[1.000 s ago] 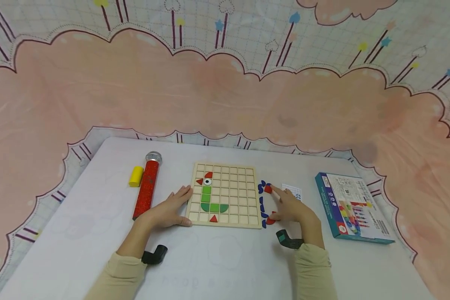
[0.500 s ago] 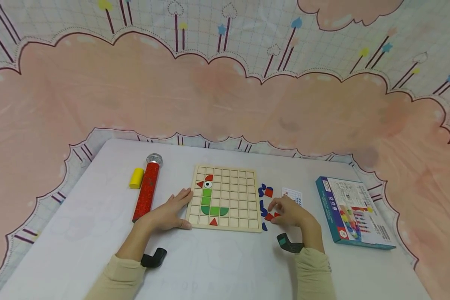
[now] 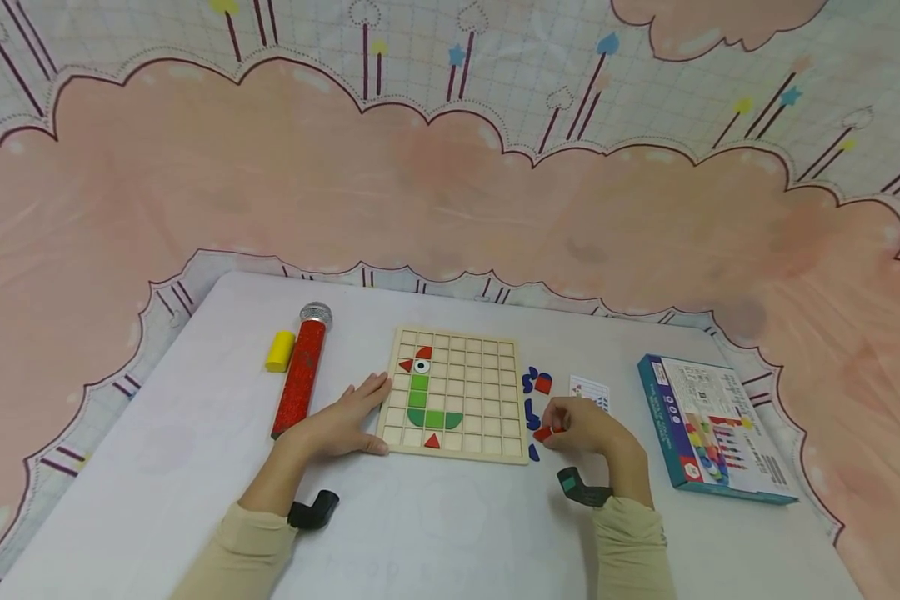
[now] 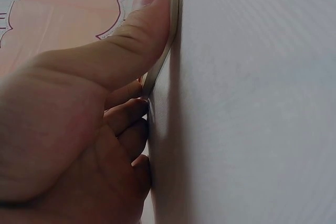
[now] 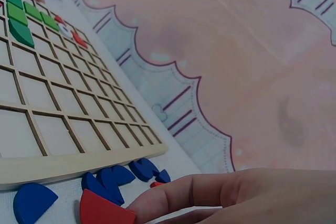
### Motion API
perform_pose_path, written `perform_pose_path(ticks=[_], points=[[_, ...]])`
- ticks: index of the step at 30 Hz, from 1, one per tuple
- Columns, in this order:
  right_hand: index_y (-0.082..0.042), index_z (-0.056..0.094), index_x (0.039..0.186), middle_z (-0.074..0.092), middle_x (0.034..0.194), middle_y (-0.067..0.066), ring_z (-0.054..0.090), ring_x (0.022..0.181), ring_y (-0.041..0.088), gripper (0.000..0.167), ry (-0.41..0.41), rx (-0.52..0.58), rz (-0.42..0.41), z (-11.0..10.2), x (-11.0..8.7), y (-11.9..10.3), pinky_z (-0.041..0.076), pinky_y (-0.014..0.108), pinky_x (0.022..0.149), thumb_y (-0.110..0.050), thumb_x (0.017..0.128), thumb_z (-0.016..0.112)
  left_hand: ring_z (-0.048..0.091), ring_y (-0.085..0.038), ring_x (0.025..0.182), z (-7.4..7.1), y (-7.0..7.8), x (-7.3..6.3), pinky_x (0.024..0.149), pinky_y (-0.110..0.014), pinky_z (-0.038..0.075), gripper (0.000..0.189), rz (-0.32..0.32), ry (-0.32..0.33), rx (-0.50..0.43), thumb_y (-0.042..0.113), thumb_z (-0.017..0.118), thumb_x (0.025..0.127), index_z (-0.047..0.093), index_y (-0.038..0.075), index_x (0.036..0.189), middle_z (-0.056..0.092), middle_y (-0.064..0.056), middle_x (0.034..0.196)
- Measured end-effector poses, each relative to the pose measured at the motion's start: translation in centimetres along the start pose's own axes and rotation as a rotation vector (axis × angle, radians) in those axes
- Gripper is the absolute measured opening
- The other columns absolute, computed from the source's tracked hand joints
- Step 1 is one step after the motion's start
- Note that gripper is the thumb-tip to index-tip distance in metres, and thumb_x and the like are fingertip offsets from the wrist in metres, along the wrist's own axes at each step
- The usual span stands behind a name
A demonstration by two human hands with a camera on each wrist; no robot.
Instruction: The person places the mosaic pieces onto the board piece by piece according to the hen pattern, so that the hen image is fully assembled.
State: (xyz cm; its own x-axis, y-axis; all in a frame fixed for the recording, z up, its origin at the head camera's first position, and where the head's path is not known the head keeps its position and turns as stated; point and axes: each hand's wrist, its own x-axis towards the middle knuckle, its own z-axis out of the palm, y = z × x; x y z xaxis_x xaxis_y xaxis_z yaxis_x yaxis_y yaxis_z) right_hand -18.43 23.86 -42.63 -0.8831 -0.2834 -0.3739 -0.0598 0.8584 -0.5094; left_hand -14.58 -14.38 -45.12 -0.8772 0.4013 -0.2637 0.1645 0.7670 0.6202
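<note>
A wooden grid board (image 3: pixel 474 388) lies on the table, bearing green pieces (image 3: pixel 418 390), red pieces (image 3: pixel 432 440) and a white eye piece (image 3: pixel 422 366). My left hand (image 3: pixel 345 421) rests along the board's left edge, fingers extended; the thumb (image 4: pixel 144 30) touches the rim in the left wrist view. Right of the board, my right hand (image 3: pixel 588 429) pinches a red quarter-circle piece (image 5: pixel 102 209) between thumb and index finger. Several blue pieces (image 5: pixel 107 182) lie between that hand and the board. A red piece (image 3: pixel 543 384) sits just behind them.
Left of the board lie a red glittery microphone (image 3: pixel 300 379) and a yellow cylinder (image 3: pixel 281 351). A small printed card (image 3: pixel 589 390) is behind my right hand. Farther right lies a flat teal-edged box (image 3: pixel 720 433). A patterned cloth (image 3: pixel 450 200) hangs behind the table.
My right hand has drawn its spread fingers together over the loose red pieces and now pinches one. The left hand stays at the board's edge. The head view has shifted slightly.
</note>
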Motion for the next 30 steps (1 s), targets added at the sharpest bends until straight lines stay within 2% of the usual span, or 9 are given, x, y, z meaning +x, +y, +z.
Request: perform_pose_path(ticks=[9,12,15,18,24,30], points=[[-0.014,0.064,0.087,0.06,0.077,-0.001,0.052,0.077,0.017,0.014,-0.007,0.034,-0.056,-0.3,-0.2,-0.2,0.046,0.026,0.067,-0.013,0.08,0.076,0.005,-0.029,0.149,-0.2,-0.1,0.0,0.12,-0.05,0.008,0.104,0.004,0.003,0.004,0.038,0.079,0.072,0.019,0.009,0.152,0.011,-0.01,0.161],[-0.015,0.066,0.095,0.059,0.081,0.0,0.052,0.074,0.016,0.012,-0.007,0.026,-0.072,-0.2,-0.1,-0.3,0.046,0.026,0.065,-0.013,0.084,0.071,0.005,-0.031,0.148,-0.2,-0.1,0.0,0.119,-0.051,0.008,0.104,0.011,0.002,0.006,0.038,0.079,0.072,0.019,0.008,0.152,0.011,-0.011,0.161],[-0.019,0.067,0.108,0.057,0.086,0.002,0.052,0.072,0.016,0.019,-0.005,0.017,-0.09,0.1,0.2,-0.9,0.044,0.027,0.06,-0.014,0.09,0.063,0.005,-0.03,0.149,-0.2,-0.1,0.0,0.12,-0.05,0.008,0.103,0.003,-0.001,0.009,0.038,0.079,0.073,0.019,0.009,0.152,0.011,-0.01,0.161],[-0.021,0.067,0.112,0.057,0.091,0.002,0.05,0.075,0.017,0.023,0.018,0.024,-0.119,0.6,0.5,-1.8,0.043,0.027,0.059,-0.013,0.093,0.059,0.006,-0.03,0.149,-0.2,0.0,-0.1,0.12,-0.05,0.008,0.104,0.003,0.001,0.009,0.038,0.079,0.073,0.019,0.009,0.152,0.011,-0.01,0.161],[-0.019,0.068,0.108,0.062,0.089,-0.001,0.052,0.079,0.015,0.019,0.107,0.052,-0.211,2.4,1.6,-4.2,0.046,0.025,0.064,-0.015,0.089,0.066,0.006,-0.031,0.149,-0.3,0.0,-0.2,0.12,-0.05,0.008,0.104,0.004,0.003,0.004,0.036,0.079,0.072,0.019,0.008,0.152,0.012,-0.011,0.161],[-0.02,0.068,0.111,0.064,0.087,-0.004,0.054,0.079,0.011,0.023,0.162,0.065,-0.27,4.0,2.5,-6.6,0.047,0.025,0.07,-0.017,0.087,0.068,0.005,-0.029,0.149,-0.2,0.1,-0.1,0.12,-0.05,0.008,0.103,-0.003,0.002,0.006,0.035,0.079,0.073,0.019,0.009,0.152,0.011,-0.009,0.161]])
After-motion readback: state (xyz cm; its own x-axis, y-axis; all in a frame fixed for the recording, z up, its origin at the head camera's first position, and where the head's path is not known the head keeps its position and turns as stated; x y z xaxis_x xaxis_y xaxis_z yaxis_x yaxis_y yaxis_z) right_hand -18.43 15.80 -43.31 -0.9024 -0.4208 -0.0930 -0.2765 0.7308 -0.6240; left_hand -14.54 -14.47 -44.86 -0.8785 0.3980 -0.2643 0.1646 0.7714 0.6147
